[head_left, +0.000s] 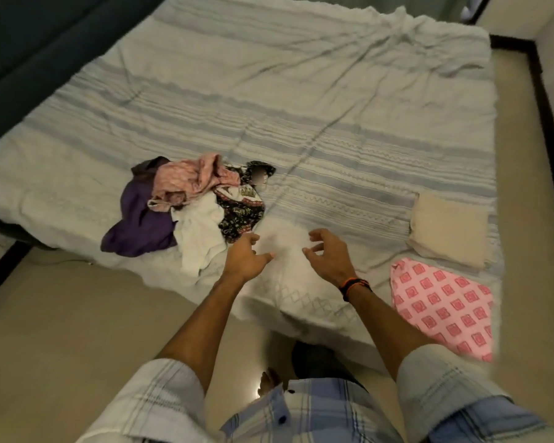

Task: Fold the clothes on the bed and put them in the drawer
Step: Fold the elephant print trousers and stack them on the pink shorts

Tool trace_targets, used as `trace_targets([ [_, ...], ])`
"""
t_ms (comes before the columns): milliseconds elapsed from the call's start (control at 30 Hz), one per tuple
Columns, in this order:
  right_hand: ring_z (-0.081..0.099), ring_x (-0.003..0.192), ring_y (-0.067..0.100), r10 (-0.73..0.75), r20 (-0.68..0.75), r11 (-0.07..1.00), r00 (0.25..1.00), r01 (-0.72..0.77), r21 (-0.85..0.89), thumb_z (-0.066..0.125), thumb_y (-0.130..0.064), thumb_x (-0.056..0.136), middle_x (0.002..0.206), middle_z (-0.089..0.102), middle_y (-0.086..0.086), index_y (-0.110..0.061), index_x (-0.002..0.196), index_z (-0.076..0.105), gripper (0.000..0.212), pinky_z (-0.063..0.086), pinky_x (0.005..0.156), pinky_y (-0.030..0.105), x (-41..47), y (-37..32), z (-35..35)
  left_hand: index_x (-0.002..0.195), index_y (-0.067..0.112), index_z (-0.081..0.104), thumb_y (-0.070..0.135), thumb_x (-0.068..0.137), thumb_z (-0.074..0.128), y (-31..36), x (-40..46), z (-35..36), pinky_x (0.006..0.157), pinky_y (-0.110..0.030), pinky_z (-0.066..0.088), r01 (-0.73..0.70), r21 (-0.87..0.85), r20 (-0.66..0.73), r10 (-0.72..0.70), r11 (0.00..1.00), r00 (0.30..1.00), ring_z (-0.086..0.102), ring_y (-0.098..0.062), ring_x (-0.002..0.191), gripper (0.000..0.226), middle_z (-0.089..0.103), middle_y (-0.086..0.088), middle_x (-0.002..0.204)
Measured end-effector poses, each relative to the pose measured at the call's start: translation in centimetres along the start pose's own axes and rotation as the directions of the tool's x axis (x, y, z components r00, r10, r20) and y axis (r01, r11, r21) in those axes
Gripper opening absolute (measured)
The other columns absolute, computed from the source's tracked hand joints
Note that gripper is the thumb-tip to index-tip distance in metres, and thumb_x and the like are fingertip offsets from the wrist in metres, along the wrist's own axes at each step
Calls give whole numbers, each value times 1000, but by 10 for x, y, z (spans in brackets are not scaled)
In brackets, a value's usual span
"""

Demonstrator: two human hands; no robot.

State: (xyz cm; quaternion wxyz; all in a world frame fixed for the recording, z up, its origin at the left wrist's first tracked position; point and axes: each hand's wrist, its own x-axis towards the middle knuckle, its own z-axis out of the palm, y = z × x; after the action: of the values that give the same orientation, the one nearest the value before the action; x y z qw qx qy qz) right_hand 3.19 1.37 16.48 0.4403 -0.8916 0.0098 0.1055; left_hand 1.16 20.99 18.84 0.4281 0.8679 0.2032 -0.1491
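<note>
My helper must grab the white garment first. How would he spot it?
Look at the heap of clothes near the bed's front edge. The white garment spills from its near side, between a purple piece and a dark patterned one; it alone is plain white.

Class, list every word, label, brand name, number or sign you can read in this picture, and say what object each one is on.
None: no readable text shows anywhere in this view.
The pink cloth carries only a repeated square pattern, not letters.
The dark patterned garment in the pile shows ornamental print only; part of it is blurred.
The bedspread has woven stripes and zigzags, no writing.
</note>
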Motion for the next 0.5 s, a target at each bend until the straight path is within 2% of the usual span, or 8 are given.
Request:
trace_targets([
  [133,62,85,12,-27,71,999,997,28,-17,71,-18,88,120,62,5,-10,123,58,37,50,79,26,16,-18,23,130,12,52,26,83,77,-9,12,-22,86,-28,48,50,-40,-31,-51,998,998,60,-21,109,56,58,-1,130],
  [233,64,88,15,-29,114,999,993,32,-17,71,-18,89,121,62,5,-11,123,58,37,50,79,26,40,-24,39,128,13,53,29,81,77,-15,30,-35,90,-33,51,92,-51,-59,-95,994,994,60,-20,104,55,61,-2,125],
  [400,63,93,17,9,206,1000,979,-10,2,69,-17,90,124,61,5,-13,124,58,36,54,86,33,78,-36,54,131,12,53,32,80,78,-23,51,-49,88,-31,50,175,-70,-70,-180,982,981,62,-21,107,60,60,-2,127],
  [500,62,91,15,12,261,1000,965,-6,-22,69,-17,91,124,62,5,-13,126,58,37,52,84,29,97,-38,62,130,11,55,31,81,77,-27,65,-55,84,-26,46,217,-86,-91,-225,972,970,61,-22,112,58,61,-3,128],
])
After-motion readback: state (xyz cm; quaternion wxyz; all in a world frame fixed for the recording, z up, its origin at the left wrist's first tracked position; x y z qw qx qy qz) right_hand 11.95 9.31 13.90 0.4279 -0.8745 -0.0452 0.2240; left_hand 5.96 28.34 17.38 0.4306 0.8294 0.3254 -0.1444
